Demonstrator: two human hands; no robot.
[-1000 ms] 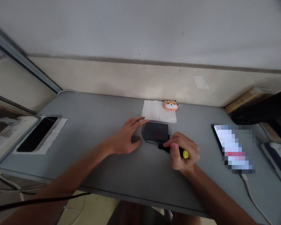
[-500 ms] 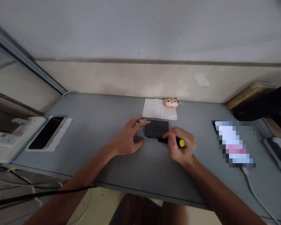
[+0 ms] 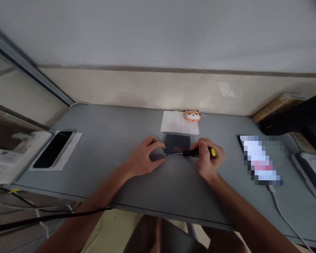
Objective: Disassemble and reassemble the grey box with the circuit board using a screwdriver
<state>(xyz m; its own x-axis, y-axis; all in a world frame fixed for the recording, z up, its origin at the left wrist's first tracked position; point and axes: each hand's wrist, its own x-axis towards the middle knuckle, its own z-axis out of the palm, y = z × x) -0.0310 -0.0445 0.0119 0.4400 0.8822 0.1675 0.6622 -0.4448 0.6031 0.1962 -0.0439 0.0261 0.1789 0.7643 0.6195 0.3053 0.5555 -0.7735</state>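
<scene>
A small dark flat box (image 3: 177, 142) lies on the grey desk (image 3: 110, 140) in front of me. My left hand (image 3: 143, 160) rests against the box's left edge, fingers curled over its corner. My right hand (image 3: 208, 160) is closed round a screwdriver (image 3: 197, 152) with a black handle and yellow end cap. The screwdriver lies nearly level, and its thin shaft runs left along the box's near edge. A white paper napkin (image 3: 175, 123) lies just behind the box, with a small orange animal-shaped item (image 3: 192, 115) at its far right corner.
A black phone (image 3: 52, 154) lies on white paper at the desk's left end, beside a white power strip (image 3: 7, 154). A lit phone (image 3: 260, 160) with a cable lies to the right. A dark monitor edge (image 3: 295, 119) and another device (image 3: 309, 174) stand at far right. Wall behind.
My right hand has swung the screwdriver from slanting to nearly level and moved up to the box's near edge. My left hand's fingers have curled in onto the box's left corner.
</scene>
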